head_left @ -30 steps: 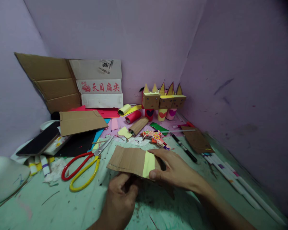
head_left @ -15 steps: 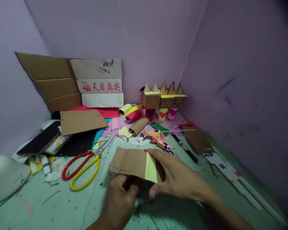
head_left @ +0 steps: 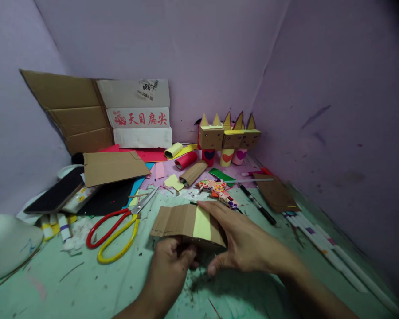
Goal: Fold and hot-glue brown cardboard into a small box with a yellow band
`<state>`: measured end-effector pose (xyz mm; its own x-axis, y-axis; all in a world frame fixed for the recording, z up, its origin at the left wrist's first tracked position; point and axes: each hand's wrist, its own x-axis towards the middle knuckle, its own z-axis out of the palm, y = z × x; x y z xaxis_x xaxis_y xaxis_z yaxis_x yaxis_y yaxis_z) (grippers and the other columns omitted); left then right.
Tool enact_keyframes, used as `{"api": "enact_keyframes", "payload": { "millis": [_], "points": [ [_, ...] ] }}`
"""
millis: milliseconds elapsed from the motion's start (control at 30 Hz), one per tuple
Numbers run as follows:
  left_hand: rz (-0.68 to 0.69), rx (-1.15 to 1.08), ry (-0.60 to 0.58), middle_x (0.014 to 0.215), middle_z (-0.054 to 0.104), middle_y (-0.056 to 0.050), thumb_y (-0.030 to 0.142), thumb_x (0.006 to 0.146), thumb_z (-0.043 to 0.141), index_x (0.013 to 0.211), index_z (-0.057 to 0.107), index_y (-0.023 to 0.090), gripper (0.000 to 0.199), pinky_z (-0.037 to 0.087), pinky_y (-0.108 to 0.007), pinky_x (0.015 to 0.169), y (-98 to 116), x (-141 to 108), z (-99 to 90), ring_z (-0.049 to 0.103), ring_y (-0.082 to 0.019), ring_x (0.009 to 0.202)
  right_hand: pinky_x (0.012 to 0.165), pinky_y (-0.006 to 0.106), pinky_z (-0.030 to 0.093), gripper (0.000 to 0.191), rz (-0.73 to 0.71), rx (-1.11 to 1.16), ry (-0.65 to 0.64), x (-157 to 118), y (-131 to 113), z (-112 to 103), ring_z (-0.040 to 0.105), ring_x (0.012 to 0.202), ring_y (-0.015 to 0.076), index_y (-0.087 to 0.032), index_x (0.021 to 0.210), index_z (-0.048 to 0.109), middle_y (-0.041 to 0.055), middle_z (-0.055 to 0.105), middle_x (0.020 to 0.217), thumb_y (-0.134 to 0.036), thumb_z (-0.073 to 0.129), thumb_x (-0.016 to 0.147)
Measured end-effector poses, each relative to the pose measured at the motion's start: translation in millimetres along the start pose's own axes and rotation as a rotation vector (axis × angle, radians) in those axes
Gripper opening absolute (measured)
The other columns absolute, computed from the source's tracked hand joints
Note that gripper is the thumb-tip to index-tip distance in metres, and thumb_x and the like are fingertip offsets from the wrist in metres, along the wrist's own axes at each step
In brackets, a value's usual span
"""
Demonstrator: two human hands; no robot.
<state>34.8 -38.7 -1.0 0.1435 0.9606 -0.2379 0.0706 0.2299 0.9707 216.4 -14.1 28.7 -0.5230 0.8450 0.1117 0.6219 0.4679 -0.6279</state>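
A creased strip of brown cardboard [head_left: 179,221] with a pale yellow paper band [head_left: 202,223] across it is held just above the green table. My left hand [head_left: 173,266] grips its near edge from below, the fingertips partly hidden under it. My right hand [head_left: 241,241] curves round the right end, fingers along the far edge and thumb apart on the near side. Left of the hands lie scissors [head_left: 128,228] with one red and one yellow handle, blades apart. Beyond the strip is a flower-patterned glue gun [head_left: 217,190] with a clear glue stick in its back.
Cardboard figures [head_left: 213,139] with pointed ears stand at the back. A black pen [head_left: 257,204] and several white glue sticks [head_left: 322,246] lie right. A white bowl [head_left: 9,248], a phone [head_left: 55,190] and cardboard sheets [head_left: 115,168] are left; a folded carton [head_left: 139,117] leans on the wall.
The cardboard strip has bent more along its creases, and its right part has folded down. The yellow band has shifted slightly left. My right fingers have moved a little left along the far edge.
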Motion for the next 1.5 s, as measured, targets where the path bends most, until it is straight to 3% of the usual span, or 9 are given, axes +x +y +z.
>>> {"api": "enact_keyframes", "payload": {
  "millis": [133, 267, 500, 667, 767, 867, 1033, 1200, 1500],
  "points": [
    [0.021, 0.017, -0.042, 0.062, 0.067, -0.004, 0.029, 0.065, 0.055, 0.071, 0.066, 0.014, 0.019, 0.050, -0.027, 0.054, -5.6, 0.4, 1.6, 0.061, -0.017, 0.056, 0.098, 0.044, 0.038, 0.101, 0.012, 0.018, 0.013, 1.0, 3.4, 1.2, 0.047, 0.118, 0.0308, -0.019, 0.137, 0.036, 0.0144, 0.048, 0.133, -0.060, 0.077, 0.053],
    [0.075, 0.177, 0.015, 0.071, 0.068, -0.008, 0.030, 0.071, 0.052, 0.079, 0.062, 0.015, 0.020, 0.053, -0.031, 0.060, -12.3, -4.0, -0.6, 0.067, -0.021, 0.067, 0.098, 0.043, 0.038, 0.097, 0.031, 0.010, 0.036, 3.0, 5.3, 2.1, 0.048, 0.117, 0.0303, -0.016, 0.136, 0.038, 0.0156, 0.051, 0.130, -0.056, 0.077, 0.056],
    [0.543, 1.071, 0.133, 0.075, 0.068, -0.008, 0.029, 0.083, 0.047, 0.083, 0.061, 0.020, 0.017, 0.047, -0.032, 0.049, -8.4, -20.1, -19.1, 0.066, -0.025, 0.059, 0.097, 0.045, 0.038, 0.095, -0.007, 0.030, 0.060, 3.7, 7.2, 2.2, 0.049, 0.116, 0.0311, -0.022, 0.136, 0.039, 0.0129, 0.052, 0.130, -0.053, 0.078, 0.057],
    [0.728, 1.164, 0.227, 0.054, 0.063, -0.001, 0.024, 0.083, 0.052, 0.066, 0.057, 0.022, 0.018, 0.040, -0.028, 0.042, -3.6, -22.6, -22.2, 0.061, -0.020, 0.045, 0.095, 0.044, 0.040, 0.091, -0.005, 0.018, 0.073, 4.6, 6.2, 0.9, 0.051, 0.113, 0.0303, -0.023, 0.135, 0.041, 0.0121, 0.053, 0.127, -0.054, 0.078, 0.058],
    [1.023, 1.032, 0.327, 0.072, 0.065, -0.005, 0.013, 0.079, 0.055, 0.084, 0.059, 0.018, 0.008, 0.048, -0.029, 0.058, 1.5, -20.9, -21.5, 0.064, -0.019, 0.065, 0.094, 0.042, 0.041, 0.086, -0.065, 0.046, 0.084, 5.2, 7.8, 1.4, 0.051, 0.111, 0.0286, -0.025, 0.134, 0.043, 0.0108, 0.053, 0.125, -0.054, 0.077, 0.060],
    [1.198, 1.010, 0.289, 0.115, 0.056, -0.016, 0.007, 0.076, 0.056, 0.112, 0.053, 0.015, 0.037, 0.045, -0.046, 0.088, 7.5, -14.0, -23.1, 0.053, -0.030, 0.107, 0.095, 0.040, 0.040, 0.081, -0.140, 0.092, 0.093, 5.0, 10.3, 3.0, 0.050, 0.113, 0.0265, -0.026, 0.131, 0.046, 0.0093, 0.051, 0.125, -0.051, 0.077, 0.061],
    [1.091, 0.917, 0.087, 0.130, 0.043, -0.017, 0.005, 0.080, 0.052, 0.117, 0.048, 0.015, 0.039, 0.037, -0.054, 0.098, 8.1, 0.8, -27.7, 0.040, -0.031, 0.122, 0.100, 0.039, 0.037, 0.073, -0.143, 0.112, 0.117, 3.2, 13.2, 6.4, 0.045, 0.120, 0.0260, -0.023, 0.122, 0.052, 0.0114, 0.046, 0.130, -0.046, 0.080, 0.059],
    [1.033, 0.788, 0.071, 0.125, 0.044, -0.013, 0.006, 0.082, 0.049, 0.101, 0.053, 0.018, 0.022, 0.044, -0.048, 0.092, 4.8, 9.1, -29.6, 0.045, -0.027, 0.116, 0.099, 0.038, 0.038, 0.053, -0.196, 0.171, 0.187, 2.6, 16.6, 11.5, 0.044, 0.122, 0.0240, -0.022, 0.102, 0.055, 0.0114, 0.045, 0.130, -0.039, 0.082, 0.060],
    [1.102, 0.739, 0.104, 0.115, 0.050, -0.011, 0.001, 0.080, 0.052, 0.094, 0.057, 0.016, 0.021, 0.047, -0.041, 0.085, 2.6, 10.2, -30.0, 0.052, -0.024, 0.106, 0.098, 0.046, 0.037, 0.025, -0.347, 0.120, 0.391, -6.7, 18.1, 20.5, 0.045, 0.120, 0.0265, -0.021, 0.091, 0.061, 0.0117, 0.052, 0.125, -0.031, 0.074, 0.073]
  ]
}}
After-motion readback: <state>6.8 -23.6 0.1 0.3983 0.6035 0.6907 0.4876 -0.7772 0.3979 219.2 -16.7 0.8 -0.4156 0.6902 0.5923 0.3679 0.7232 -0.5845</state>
